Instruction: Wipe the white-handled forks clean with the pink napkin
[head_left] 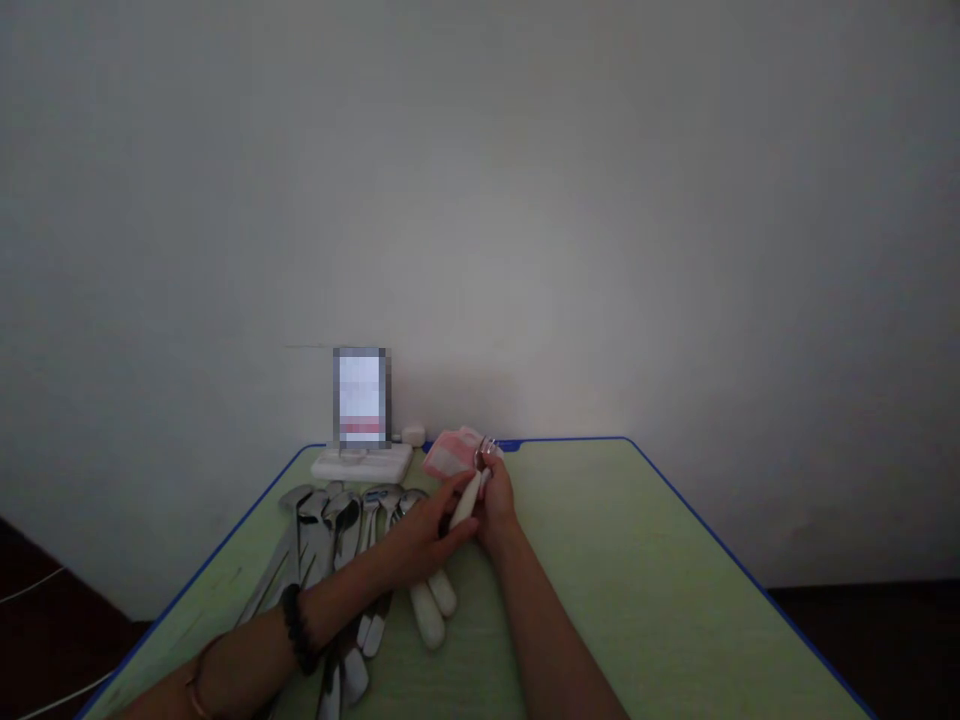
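Observation:
Both hands meet over the far middle of the table. My left hand [427, 530] is closed around the pale handle of a fork [466, 502]. Beside it, my right hand [496, 505] grips the same fork near its head, and the shiny tines show above the fingers. A pink and white cloth [452, 453] lies against the right fingers; how much of it is in that hand is hidden. Under my left arm are several metal ladles and spoons [343, 512], some partly covered by the arm. Two thick pale handles [427, 615] stick out below my left hand.
A lit screen [360, 400], blurred out, stands on a white base [364, 464] at the back left. A small white plug-like block [413, 435] sits beside it. The pale green table [637, 560] has a blue edge and meets a grey wall [525, 220].

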